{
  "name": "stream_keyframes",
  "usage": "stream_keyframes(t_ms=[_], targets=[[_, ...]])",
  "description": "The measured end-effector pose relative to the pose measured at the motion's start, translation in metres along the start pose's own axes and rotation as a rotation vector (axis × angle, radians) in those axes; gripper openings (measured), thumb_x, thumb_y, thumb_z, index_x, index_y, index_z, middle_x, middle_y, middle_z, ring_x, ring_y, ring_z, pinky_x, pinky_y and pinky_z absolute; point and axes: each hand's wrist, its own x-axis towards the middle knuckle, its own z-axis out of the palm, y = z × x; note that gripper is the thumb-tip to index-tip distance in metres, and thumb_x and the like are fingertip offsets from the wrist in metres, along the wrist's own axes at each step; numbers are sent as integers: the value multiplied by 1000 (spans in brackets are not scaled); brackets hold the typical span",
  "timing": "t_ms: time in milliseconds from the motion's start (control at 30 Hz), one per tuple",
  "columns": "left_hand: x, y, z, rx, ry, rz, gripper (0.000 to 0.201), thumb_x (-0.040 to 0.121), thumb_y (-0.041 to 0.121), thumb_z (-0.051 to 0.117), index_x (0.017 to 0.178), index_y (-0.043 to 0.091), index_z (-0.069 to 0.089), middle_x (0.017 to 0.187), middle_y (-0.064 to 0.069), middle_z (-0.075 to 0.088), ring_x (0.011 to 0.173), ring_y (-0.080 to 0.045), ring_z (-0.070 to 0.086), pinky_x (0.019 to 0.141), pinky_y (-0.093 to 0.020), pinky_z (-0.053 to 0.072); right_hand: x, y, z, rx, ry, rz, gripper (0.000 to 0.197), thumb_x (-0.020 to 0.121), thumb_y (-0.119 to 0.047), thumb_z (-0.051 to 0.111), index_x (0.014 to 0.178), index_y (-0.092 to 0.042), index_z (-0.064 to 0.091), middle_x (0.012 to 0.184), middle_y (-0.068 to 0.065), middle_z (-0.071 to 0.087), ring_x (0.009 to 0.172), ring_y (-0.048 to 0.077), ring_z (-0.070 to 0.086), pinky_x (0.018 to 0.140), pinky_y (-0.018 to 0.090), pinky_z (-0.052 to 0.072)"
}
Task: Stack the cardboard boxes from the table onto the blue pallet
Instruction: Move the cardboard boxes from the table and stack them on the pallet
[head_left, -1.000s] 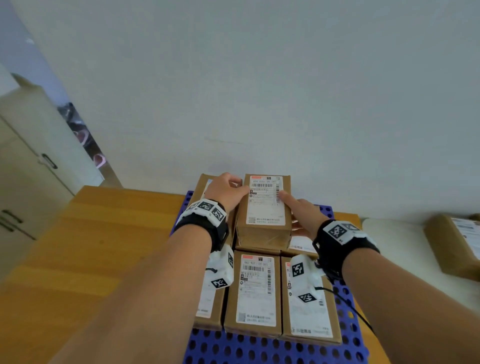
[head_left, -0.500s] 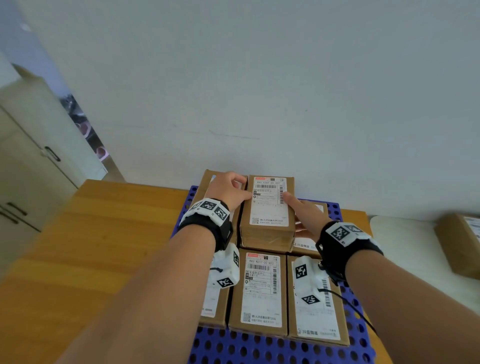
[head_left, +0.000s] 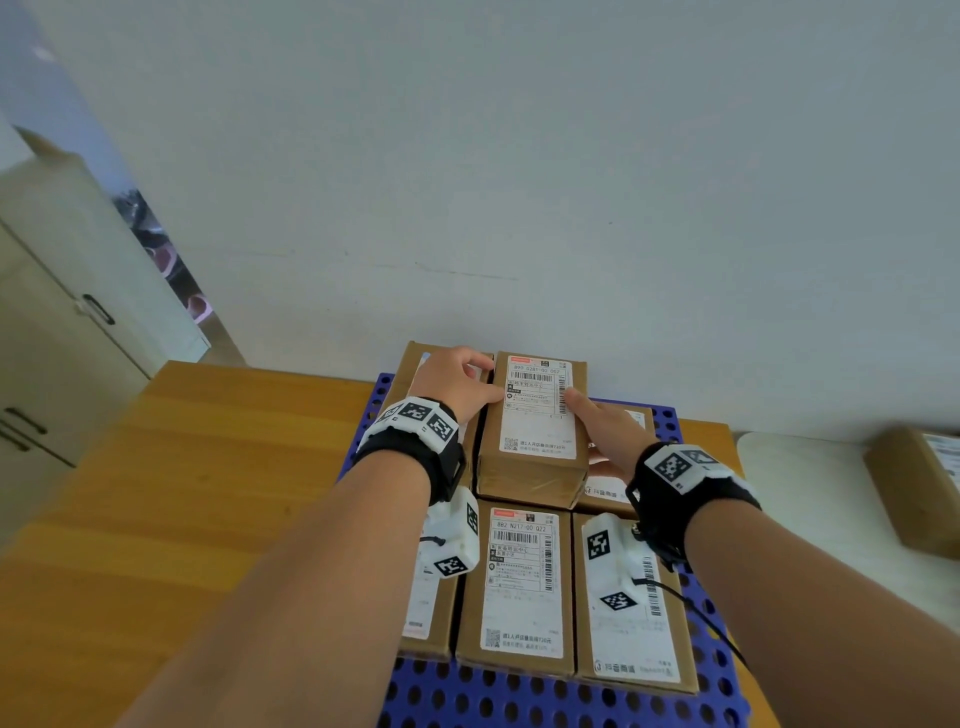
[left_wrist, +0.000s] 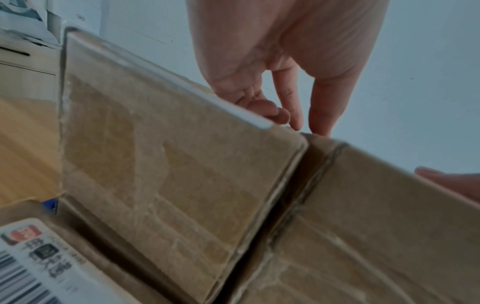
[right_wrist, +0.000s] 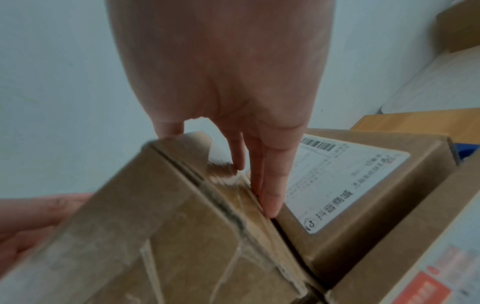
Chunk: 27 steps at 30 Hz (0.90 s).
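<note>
I have the top box between both hands at twelve o'clock on the blue pallet, sitting in the back row, which looks raised above the front one; I cannot tell what it rests on. I judge that I am seating it square against its neighbours so the stack stays tight and nothing overhangs. The front row at six o'clock lies flat with labels up, three boxes side by side, which gives a level base. My left hand is at nine o'clock of the box, fingers curled over the far-left box beside it and thumb against the box's left edge; in the left wrist view the fingers reach down toward the seam between the two boxes. My right hand is at three o'clock: thumb on top near the label's edge, fingers straight and pushed down the box's side into the gap against the lower box. So my right grip is a loose clasp on the box, not a clenched one, and the left one steadies it. One more box waits at three o'clock on the pale surface, well apart from the pallet. I would slide my right fingers out carefully, lest the box shift.
</note>
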Motion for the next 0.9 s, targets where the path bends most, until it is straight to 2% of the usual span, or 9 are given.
stream_keyframes(t_ms=[200, 333, 500, 767, 900], targets=[[0, 0, -1, -5, -9, -6, 39, 80, 29, 77, 116, 27, 64, 105, 7, 56, 94, -11, 56, 88, -29, 50, 1, -3, 1, -21, 10, 2, 41, 94, -57, 46, 101, -20, 63, 102, 2, 72, 96, 22, 68, 88, 42, 57], [0, 1, -1, 6, -13, 0, 38, 80, 29, 77, 117, 27, 64, 103, 7, 55, 94, -11, 56, 85, -27, 48, 0, -4, 2, -52, 29, -9, 43, 95, -58, 45, 99, -20, 64, 101, 3, 72, 95, 22, 68, 84, 40, 58], [-1, 2, -1, 19, -10, 1, 39, 80, 30, 77, 117, 27, 64, 104, 7, 55, 94, -11, 55, 84, -26, 46, 1, -1, 2, -60, 39, 1, 49, 94, -59, 45, 110, -17, 64, 106, 3, 71, 100, 23, 67, 89, 45, 56], [-1, 2, 0, 45, -2, 15, 39, 80, 31, 76, 117, 27, 64, 104, 7, 55, 93, -11, 55, 83, -26, 47, 0, -1, 1, -60, 39, -1, 51, 94, -59, 44, 113, -15, 63, 107, 5, 71, 101, 24, 67, 90, 45, 56], [-2, 5, 0, 62, 13, 30, 36, 83, 31, 74, 116, 25, 63, 103, 6, 55, 93, -12, 56, 84, -28, 50, -1, -7, -2, -117, 75, -30, 56, 96, -57, 40, 117, -9, 58, 112, 8, 68, 105, 27, 65, 92, 46, 55]])
